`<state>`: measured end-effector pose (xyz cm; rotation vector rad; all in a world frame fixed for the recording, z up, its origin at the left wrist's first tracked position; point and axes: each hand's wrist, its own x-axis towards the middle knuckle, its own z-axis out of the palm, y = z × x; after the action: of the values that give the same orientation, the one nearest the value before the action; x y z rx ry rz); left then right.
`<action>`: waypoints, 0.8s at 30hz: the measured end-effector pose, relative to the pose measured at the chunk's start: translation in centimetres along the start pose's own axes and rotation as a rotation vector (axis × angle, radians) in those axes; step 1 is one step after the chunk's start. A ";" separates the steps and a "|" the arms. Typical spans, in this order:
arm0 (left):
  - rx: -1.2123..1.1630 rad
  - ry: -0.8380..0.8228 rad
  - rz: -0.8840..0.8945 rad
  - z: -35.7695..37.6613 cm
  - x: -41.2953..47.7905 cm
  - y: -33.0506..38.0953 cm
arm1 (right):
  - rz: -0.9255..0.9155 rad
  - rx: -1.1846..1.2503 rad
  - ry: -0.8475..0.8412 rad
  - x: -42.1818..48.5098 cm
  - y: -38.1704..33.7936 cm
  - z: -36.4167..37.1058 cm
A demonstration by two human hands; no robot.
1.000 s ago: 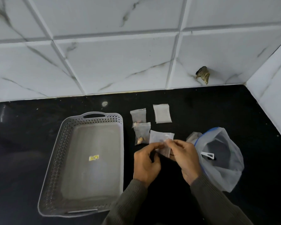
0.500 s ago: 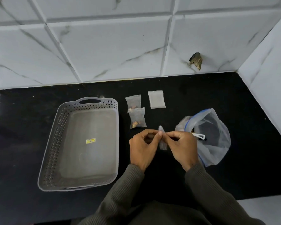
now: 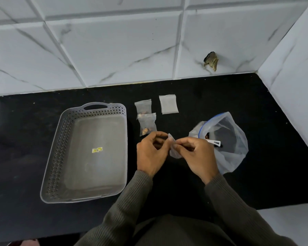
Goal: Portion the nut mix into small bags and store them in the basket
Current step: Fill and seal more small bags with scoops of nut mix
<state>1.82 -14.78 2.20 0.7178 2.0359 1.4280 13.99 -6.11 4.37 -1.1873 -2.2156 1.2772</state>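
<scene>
Above the black counter, my left hand (image 3: 152, 153) and my right hand (image 3: 196, 155) both pinch the top of one small clear bag (image 3: 173, 150), which hangs between them. Just beyond my left hand lie two small bags holding nuts, one (image 3: 147, 124) overlapping the other (image 3: 143, 108). An empty flat small bag (image 3: 168, 104) lies to their right. The large zip bag of nut mix (image 3: 228, 139) lies open behind my right hand, with a white scoop handle (image 3: 214, 142) sticking out of it. The grey perforated basket (image 3: 64, 144) stands at the left with no bags in it.
A yellow sticker (image 3: 97, 150) is on the basket floor. White marble-look tile walls rise behind the counter and at the right. A dark broken stub (image 3: 211, 60) sticks out of the back wall. The counter's front edge runs just before my body.
The small bag has been lifted off the counter and now hangs edge-on between my fingertips. My view has pulled back and tilted down, so everything appears farther away.
</scene>
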 end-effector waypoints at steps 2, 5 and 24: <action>0.038 -0.007 0.034 0.3 0.0 0.3 | -0.001 -0.036 0.004 0.0 -0.2 0.2; 0.050 -0.015 0.034 0.4 0.1 0.2 | 0.025 -0.002 0.004 -0.1 -0.2 0.4; 0.095 -0.173 0.151 -0.1 1.1 0.1 | 0.027 0.043 0.045 0.2 -0.1 0.3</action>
<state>0.95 -14.08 2.20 1.0187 1.9600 1.3068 13.67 -6.15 4.26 -1.2215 -2.1369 1.2895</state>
